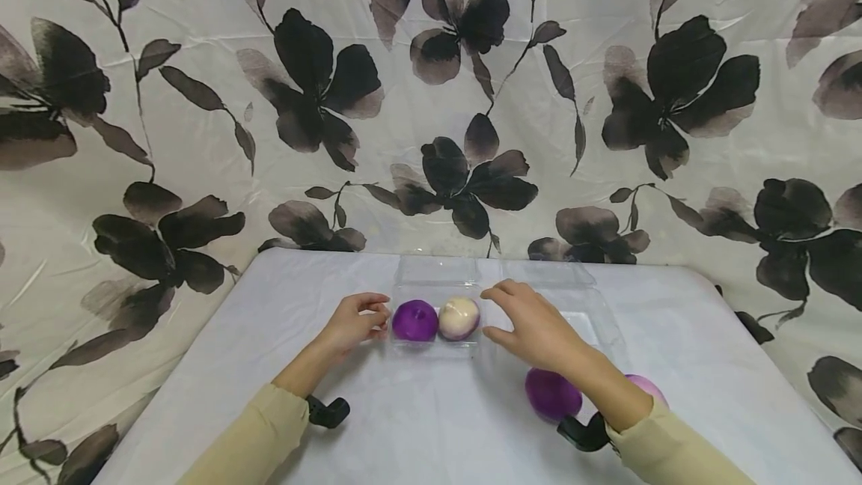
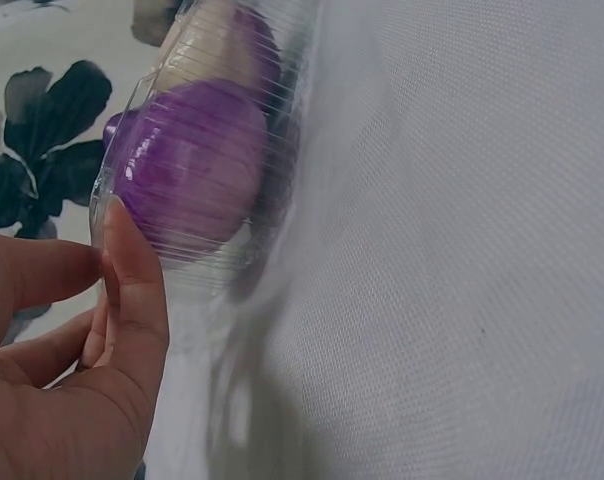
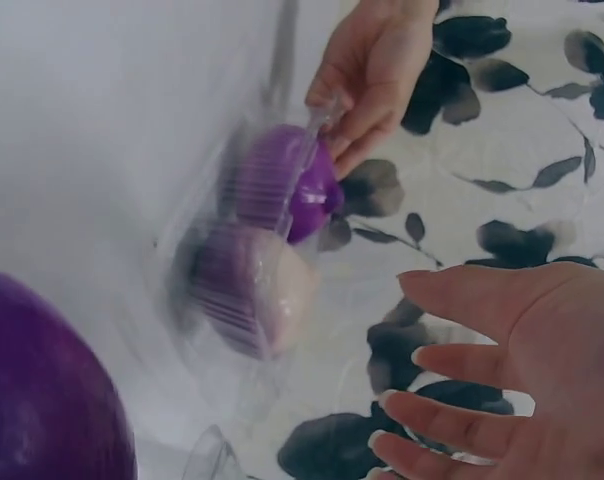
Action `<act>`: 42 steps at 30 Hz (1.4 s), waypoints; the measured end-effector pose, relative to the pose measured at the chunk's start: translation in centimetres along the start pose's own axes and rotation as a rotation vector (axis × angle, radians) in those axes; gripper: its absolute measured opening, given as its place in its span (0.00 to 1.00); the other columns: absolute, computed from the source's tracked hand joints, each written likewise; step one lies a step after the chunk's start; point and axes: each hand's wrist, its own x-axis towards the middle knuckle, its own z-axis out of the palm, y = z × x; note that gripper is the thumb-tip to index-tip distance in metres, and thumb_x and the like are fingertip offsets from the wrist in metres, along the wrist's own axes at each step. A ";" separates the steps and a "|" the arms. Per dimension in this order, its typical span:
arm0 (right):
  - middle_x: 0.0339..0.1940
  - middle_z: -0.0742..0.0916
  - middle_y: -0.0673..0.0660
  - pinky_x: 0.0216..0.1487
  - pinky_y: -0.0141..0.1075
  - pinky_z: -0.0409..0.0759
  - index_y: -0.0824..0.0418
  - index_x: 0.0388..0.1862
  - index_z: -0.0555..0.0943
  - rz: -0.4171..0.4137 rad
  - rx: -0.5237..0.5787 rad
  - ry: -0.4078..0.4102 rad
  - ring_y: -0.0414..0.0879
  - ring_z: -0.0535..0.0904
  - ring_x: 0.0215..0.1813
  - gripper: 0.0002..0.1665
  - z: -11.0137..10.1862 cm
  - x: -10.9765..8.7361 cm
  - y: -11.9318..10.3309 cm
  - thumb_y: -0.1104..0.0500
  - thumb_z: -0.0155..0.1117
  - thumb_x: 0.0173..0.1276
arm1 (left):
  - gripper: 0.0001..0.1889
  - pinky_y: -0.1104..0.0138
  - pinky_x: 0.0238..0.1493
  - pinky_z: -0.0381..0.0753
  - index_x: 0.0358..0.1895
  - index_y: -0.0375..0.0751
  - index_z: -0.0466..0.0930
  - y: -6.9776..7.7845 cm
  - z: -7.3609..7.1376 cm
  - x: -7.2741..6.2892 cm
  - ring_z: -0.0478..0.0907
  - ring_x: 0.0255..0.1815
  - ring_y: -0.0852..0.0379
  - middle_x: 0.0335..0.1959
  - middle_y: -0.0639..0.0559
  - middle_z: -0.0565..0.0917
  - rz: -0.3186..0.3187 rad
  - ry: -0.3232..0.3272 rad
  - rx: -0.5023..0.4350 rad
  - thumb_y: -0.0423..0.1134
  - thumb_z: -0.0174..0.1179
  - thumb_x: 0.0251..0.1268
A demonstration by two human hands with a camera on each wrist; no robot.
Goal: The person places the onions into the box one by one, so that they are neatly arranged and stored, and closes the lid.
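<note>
A clear plastic clamshell box (image 1: 434,345) stands at the table's middle with its lid (image 1: 438,271) raised at the back. Inside sit a glossy purple round piece (image 1: 414,321) with a small nub and a cream-and-purple round piece (image 1: 459,319), side by side; they look like turnips, but the exact kind is unclear. My left hand (image 1: 355,322) pinches the box's left rim between thumb and fingers, plainest in the left wrist view. My right hand (image 1: 535,328) hovers just right of the box, its fingers (image 3: 462,365) spread and holding nothing.
A second clear plastic box (image 1: 609,316) stands behind my right hand, partly covered by it. Nearer me lie a large purple round piece (image 1: 552,395) and a pinkish one (image 1: 648,388), the latter partly behind my right forearm. Flowered cloth (image 1: 458,96) hangs beyond the white table (image 1: 431,425).
</note>
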 end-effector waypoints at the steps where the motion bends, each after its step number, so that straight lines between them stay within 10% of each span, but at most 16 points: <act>1: 0.59 0.82 0.57 0.63 0.55 0.78 0.61 0.64 0.79 0.002 0.008 -0.006 0.57 0.77 0.64 0.29 -0.2 -0.1 0.1 0.55 0.75 0.66 | 0.21 0.66 0.37 0.87 0.67 0.24 0.70 0.0 0.0 0.0 0.78 0.37 0.55 0.44 0.42 0.76 0.000 0.001 0.002 0.25 0.55 0.73; 15: 0.63 0.80 0.66 0.64 0.59 0.77 0.69 0.66 0.75 0.068 0.205 -0.057 0.65 0.77 0.64 0.30 -1.6 -0.1 3.8 0.56 0.69 0.70 | 0.20 0.68 0.35 0.86 0.66 0.25 0.71 -0.1 0.1 0.1 0.78 0.37 0.55 0.44 0.43 0.75 -0.020 0.002 0.004 0.27 0.54 0.75; 27: 0.63 0.79 0.71 0.59 0.54 0.82 0.72 0.70 0.70 0.250 0.433 -0.111 0.64 0.79 0.63 0.34 -1.5 3.8 6.1 0.54 0.65 0.73 | 0.20 0.68 0.35 0.86 0.68 0.27 0.70 1.0 -0.1 0.5 0.79 0.37 0.54 0.45 0.42 0.75 -0.028 0.018 0.046 0.30 0.54 0.77; 42: 0.62 0.79 0.73 0.59 0.51 0.82 0.78 0.71 0.67 0.383 0.460 -0.259 0.63 0.83 0.58 0.36 0.2 9.9 6.4 0.56 0.63 0.73 | 0.23 0.69 0.34 0.87 0.67 0.22 0.69 1.0 -0.3 1.1 0.79 0.35 0.54 0.45 0.41 0.76 -0.002 -0.022 0.035 0.23 0.58 0.71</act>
